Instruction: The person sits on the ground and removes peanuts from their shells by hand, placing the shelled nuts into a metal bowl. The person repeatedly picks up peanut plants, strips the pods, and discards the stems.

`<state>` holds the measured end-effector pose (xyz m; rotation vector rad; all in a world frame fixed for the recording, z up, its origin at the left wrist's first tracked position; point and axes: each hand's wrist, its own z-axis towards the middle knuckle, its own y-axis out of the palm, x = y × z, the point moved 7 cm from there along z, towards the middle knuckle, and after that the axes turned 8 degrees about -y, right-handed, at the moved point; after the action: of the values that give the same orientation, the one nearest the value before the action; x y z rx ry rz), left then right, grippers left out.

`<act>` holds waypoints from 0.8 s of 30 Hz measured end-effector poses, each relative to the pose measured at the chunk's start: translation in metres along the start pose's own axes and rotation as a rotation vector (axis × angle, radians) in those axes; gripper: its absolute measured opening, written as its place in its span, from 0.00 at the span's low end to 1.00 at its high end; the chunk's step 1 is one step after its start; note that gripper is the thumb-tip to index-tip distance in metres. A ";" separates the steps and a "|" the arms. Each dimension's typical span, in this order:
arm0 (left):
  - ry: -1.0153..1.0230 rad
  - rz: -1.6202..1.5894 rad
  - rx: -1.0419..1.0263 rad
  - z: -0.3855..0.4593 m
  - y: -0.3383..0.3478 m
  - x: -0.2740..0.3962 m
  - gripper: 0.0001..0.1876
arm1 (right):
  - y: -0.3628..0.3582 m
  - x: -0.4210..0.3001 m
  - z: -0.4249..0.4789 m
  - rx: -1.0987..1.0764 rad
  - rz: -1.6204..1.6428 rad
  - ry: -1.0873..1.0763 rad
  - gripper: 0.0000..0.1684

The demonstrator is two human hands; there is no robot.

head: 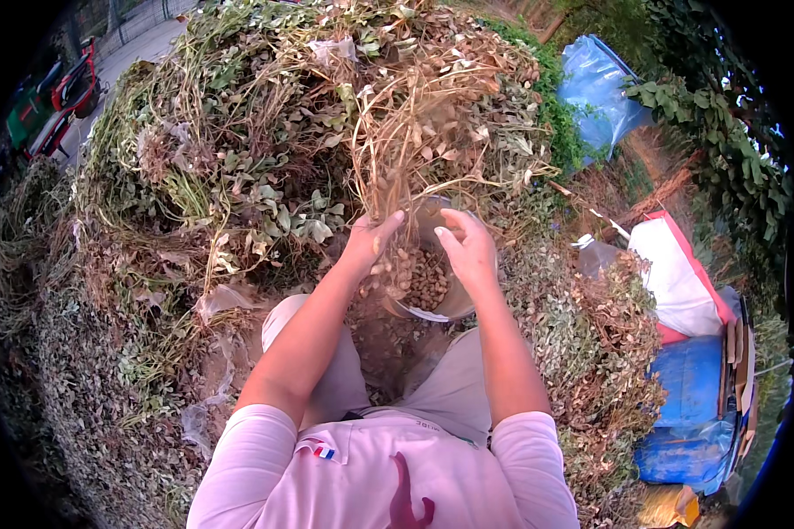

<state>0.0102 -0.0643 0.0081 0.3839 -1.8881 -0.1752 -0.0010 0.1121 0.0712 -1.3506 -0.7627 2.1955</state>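
My left hand (369,243) grips a bundle of dried peanut plants (392,155), its stems and leaves fanning out away from me. Peanut pods (397,270) hang from the roots on the near side of that hand. Below sits a round bucket (464,303) between my knees, partly covered by the plants and my right hand. Loose unshelled peanuts (429,281) lie on its bottom. Over the bucket's right side is my right hand (468,250), thumb and fingers curved apart, with nothing seen between them.
A large heap of dried peanut vines (271,132) rises in front of me, with scraps of plastic film (225,301) in it. To the right are blue barrels (688,383), a white and red sack (675,278), a plastic bottle (594,256) and blue sheeting (595,92). Red machinery (76,86) stands far left.
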 end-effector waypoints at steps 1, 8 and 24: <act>0.049 0.001 -0.036 0.005 0.000 -0.003 0.22 | 0.013 -0.011 0.008 0.029 0.193 0.002 0.19; 0.033 0.021 -0.054 0.013 0.009 -0.024 0.17 | 0.063 -0.027 0.057 -0.083 0.186 0.002 0.20; -0.150 0.129 0.013 0.004 0.002 -0.024 0.27 | 0.069 -0.027 -0.012 -0.353 1.140 0.550 0.11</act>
<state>0.0139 -0.0546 -0.0143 0.2619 -2.0563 -0.1076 0.0149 0.0468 0.0390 -2.9244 -0.1231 2.1862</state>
